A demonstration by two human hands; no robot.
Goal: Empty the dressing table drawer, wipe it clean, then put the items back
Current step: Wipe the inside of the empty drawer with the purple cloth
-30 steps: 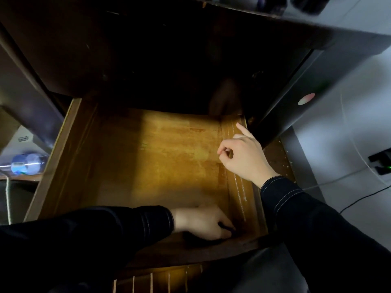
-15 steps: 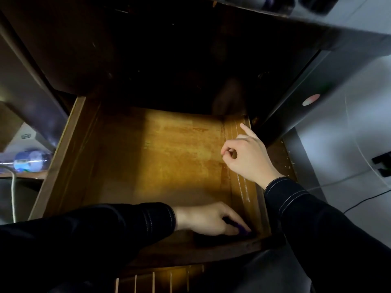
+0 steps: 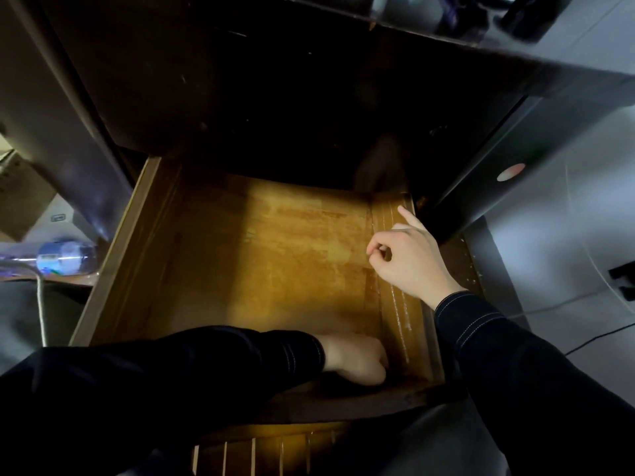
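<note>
The wooden drawer (image 3: pixel 130 255) stands pulled out, its yellow-brown floor bare. My left hand (image 3: pixel 355 360) is down in the near right corner of the drawer, fingers curled over a dark cloth (image 3: pixel 338 381) that is mostly hidden in shadow under the hand. My right hand (image 3: pixel 410 261) rests on the drawer's right side wall (image 3: pixel 398 304). Its index finger points along the wall toward the back, and the other fingers are curled against the thumb with nothing in them.
The dark dressing table body (image 3: pixel 275 97) overhangs the drawer's back. A blue-labelled bottle (image 3: pixel 65 257) lies on a low surface at the left. A slatted wooden front (image 3: pixel 275 451) shows below the drawer. Cables (image 3: pixel 584 341) and a power strip (image 3: pixel 623 278) lie on the grey floor at right.
My left hand stretched its fingers right into the near corner, then drew back a little and curled into a fist. My right hand has stayed on the side wall.
</note>
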